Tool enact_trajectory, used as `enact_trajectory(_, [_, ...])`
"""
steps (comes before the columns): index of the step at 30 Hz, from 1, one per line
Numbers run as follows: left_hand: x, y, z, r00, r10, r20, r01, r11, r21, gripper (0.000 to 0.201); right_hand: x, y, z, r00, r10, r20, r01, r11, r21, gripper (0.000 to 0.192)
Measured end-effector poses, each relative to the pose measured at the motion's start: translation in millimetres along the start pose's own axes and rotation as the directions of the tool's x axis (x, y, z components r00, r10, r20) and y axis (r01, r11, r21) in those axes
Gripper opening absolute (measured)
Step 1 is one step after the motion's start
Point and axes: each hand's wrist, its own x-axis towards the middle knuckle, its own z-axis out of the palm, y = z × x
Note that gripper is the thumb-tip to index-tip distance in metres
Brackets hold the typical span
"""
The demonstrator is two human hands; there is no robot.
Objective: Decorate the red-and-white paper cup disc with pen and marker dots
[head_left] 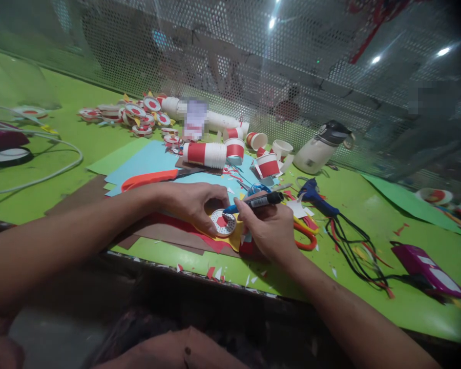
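Note:
My left hand (195,205) grips the edge of a small round white disc (218,228), its thumb and fingers curved around the left side. Dark dots cover the disc around a red centre. In my right hand (271,225) is a blue and black marker (259,201), its tip at the disc's upper part. Yellow and red paper lies under the disc. Just right of my right hand are scissors with orange and yellow handles (306,240), partly hidden by the hand. An orange-handled pair of scissors (149,179) lies beyond my left forearm.
Stacked paper cups (204,155) with red bands lie beyond my hands, near a pile of red and white discs (138,111). At right are a blue glue gun (318,197), a purple box (426,269) with a cable and a tilted white bottle (318,147). Perforated mesh (230,61) stands behind.

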Motion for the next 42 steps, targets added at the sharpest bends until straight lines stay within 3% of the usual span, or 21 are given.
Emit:
enact_trajectory(20, [0.5, -0.2, 0.7, 1.0, -0.016, -0.009, 0.016, 0.999, 0.037, 0.052, -1.7, 5.2, 4.4, 0.999, -0.014, 0.045, 0.014, 1.0, -0.002, 0.035])
enact_trajectory(30, [0.3, -1.6, 2.1, 0.999, 0.028, -0.019, -0.028, 0.999, 0.021, 0.046, -4.7, 7.3, 3.7, 0.974, -0.219, 0.062, 0.228, 0.952, -0.206, 0.038])
enact_trajectory(35, [0.9, -2.6, 3.6, 0.999, 0.044, -0.022, -0.044, 0.999, -0.001, 0.045, -5.6, 4.4, 5.5, 0.963, -0.261, 0.07, 0.27, 0.927, -0.261, 0.04])
enact_trajectory(39, [0.1, 0.3, 2.5, 1.0, -0.015, -0.026, 0.016, 1.0, 0.017, 0.048, -7.1, 5.4, 3.4, 0.972, -0.224, 0.07, 0.234, 0.945, -0.23, 0.038])
enact_trajectory(42, [-0.7, 2.4, 1.6, 0.999, -0.034, -0.021, 0.034, 0.999, 0.007, 0.053, -6.6, 5.1, -0.8, 0.987, -0.156, -0.029, 0.151, 0.979, -0.134, 0.035])
